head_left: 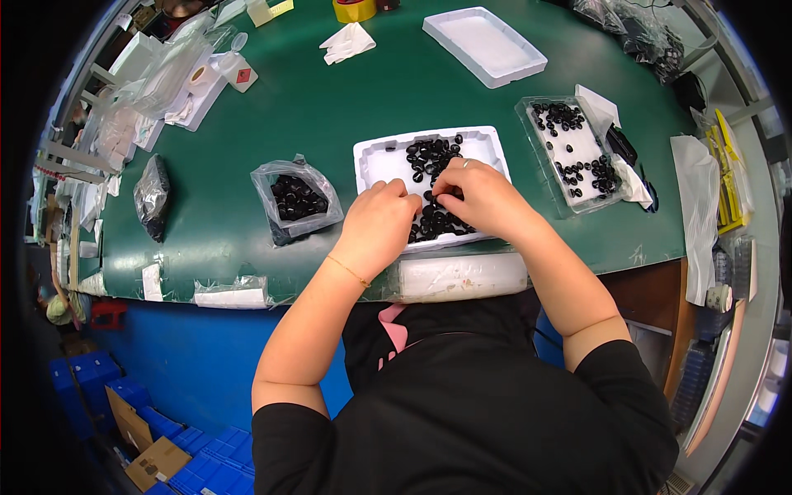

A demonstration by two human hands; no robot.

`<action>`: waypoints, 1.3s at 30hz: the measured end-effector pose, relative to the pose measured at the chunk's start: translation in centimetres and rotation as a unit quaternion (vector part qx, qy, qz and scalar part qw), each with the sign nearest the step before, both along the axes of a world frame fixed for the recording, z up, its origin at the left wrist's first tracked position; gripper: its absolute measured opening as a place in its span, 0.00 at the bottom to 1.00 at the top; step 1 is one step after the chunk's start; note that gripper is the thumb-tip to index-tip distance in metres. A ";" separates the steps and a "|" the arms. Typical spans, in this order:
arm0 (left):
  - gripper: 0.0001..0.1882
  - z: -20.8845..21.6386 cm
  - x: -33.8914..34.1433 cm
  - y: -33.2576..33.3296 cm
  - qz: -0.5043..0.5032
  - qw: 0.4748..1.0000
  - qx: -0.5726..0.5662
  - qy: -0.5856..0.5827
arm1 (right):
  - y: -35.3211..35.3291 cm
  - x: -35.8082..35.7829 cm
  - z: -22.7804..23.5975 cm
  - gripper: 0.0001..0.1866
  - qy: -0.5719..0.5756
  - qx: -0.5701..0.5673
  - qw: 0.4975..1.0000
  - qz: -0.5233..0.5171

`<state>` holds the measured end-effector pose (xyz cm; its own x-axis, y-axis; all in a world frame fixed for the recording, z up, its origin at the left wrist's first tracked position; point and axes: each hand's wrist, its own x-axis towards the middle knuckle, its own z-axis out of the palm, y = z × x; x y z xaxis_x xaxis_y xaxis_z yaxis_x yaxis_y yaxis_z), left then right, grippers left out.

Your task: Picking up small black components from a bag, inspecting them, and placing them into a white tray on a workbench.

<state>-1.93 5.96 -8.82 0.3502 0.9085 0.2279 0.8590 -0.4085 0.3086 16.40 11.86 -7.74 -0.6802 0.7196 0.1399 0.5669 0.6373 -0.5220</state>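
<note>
The shallow white rectangular plastic tray [388,157] lies at the near middle of the green table [330,107], its long axis running left to right. Small black rounded parts [433,157] fill its right half. Left hand [379,221] and right hand [478,196] meet over them, fingertips pinched on parts

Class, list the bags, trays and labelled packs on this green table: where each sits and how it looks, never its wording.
Open clear bag: left of the hands, full of small black parts.
Dark sealed bag: far left, shiny grey.
White tray: under both hands, holding black parts.
Empty white tray: top centre.
White box with red diamond label: top left.
</note>
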 end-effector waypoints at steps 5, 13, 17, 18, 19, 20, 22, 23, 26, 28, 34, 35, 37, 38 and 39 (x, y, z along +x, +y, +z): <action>0.06 2.7 0.2 -0.6 0.055 0.975 -0.107 -0.189 | -0.2 -0.4 0.7 0.04 0.211 -0.236 0.947 -0.049; 0.06 6.6 0.4 -3.9 0.043 0.737 -0.192 -0.647 | -2.6 -0.2 4.6 0.07 0.419 -0.462 0.782 0.012; 0.07 7.4 0.3 -5.0 0.022 0.700 -0.167 -0.694 | -3.8 -0.4 5.3 0.09 0.481 -0.543 0.688 0.029; 0.08 7.5 0.3 -5.2 0.014 0.699 -0.150 -0.699 | -4.1 -0.6 5.3 0.08 0.499 -0.543 0.675 0.026; 0.08 7.6 0.3 -5.4 0.015 0.699 -0.149 -0.700 | -4.4 -0.8 5.5 0.08 0.517 -0.543 0.661 0.023; 0.09 7.6 0.4 -5.5 0.012 0.711 -0.121 -0.693 | -4.7 -1.0 5.8 0.08 0.517 -0.544 0.661 0.023; 0.09 7.8 0.5 -5.8 0.006 0.733 -0.065 -0.677 | -5.3 -1.5 6.7 0.08 0.530 -0.542 0.651 0.029; 0.09 8.0 0.6 -6.0 0.007 0.733 -0.065 -0.677 | -5.5 -1.5 7.0 0.08 0.537 -0.542 0.646 0.032; 0.09 8.9 1.0 -6.5 0.042 0.731 -0.077 -0.677 | -6.0 -1.5 7.3 0.08 0.529 -0.503 0.683 0.040; 0.09 8.8 0.9 -6.3 0.027 0.739 -0.063 -0.670 | -6.1 -1.4 7.4 0.08 0.524 -0.482 0.700 0.044; 0.08 9.0 1.1 -6.4 -0.010 0.732 -0.048 -0.680 | -6.5 -1.7 7.8 0.10 0.522 -0.330 0.784 0.061; 0.08 9.0 1.2 -6.4 -0.010 0.732 -0.049 -0.680 | -6.6 -1.7 7.9 0.11 0.516 -0.303 0.799 0.059; 0.08 9.1 1.4 -6.5 -0.010 0.727 -0.057 -0.685 | -6.8 -1.7 8.1 0.11 0.512 -0.289 0.807 0.054; 0.08 9.2 1.4 -6.5 -0.010 0.724 -0.061 -0.687 | -6.9 -1.6 8.1 0.12 0.509 -0.274 0.815 0.049; 0.08 9.2 1.4 -6.6 -0.010 0.724 -0.060 -0.687 | -7.0 -1.6 8.2 0.13 0.506 -0.259 0.822 0.044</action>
